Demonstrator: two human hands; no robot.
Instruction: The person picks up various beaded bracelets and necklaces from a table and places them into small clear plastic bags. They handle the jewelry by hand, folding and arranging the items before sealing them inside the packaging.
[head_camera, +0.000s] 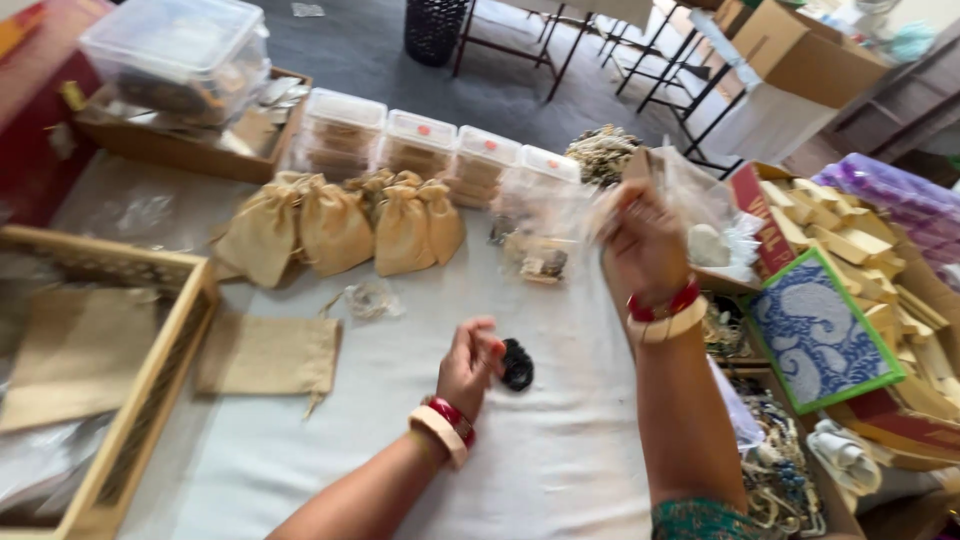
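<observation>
L hand (470, 362) low at center, fingers curled, pinching a small black item (517, 364) that sits on the white table (560, 450) just at 3 o'clock of the fingertips; what the item is, can't tell, too small. R hand (640, 240) raised at approx 1 o'clock of L hand, clenched on a clear plastic bag (545, 225) held up off the table, blurred; some small bits show inside the bag, kind unclear. Both wrists w/ red and cream bangles. At 9 o'clock of L hand a flat beige pouch (266, 355) lies on the table, drawstring trailing at its lower right. At 11 o'clock, a cluster of filled beige pouches (340, 225) standing close together, touching each other. Behind them, 12 o'clock, a row of four clear lidded boxes (435, 145) side by side. Far 10 o'clock a big clear tub (180, 50) sits in a shallow cardboard tray (190, 150). At 8–9 o'clock a wooden tray (160, 370) w/ another flat beige pouch inside. At 3 o'clock of R hand a blue-and-white patterned box w/ green edge (815, 330), leaning on a pile of cream cartons (850, 240). Beaded jewellery (775, 470) heaped at 4 o'clock, near the R forearm.
</observation>
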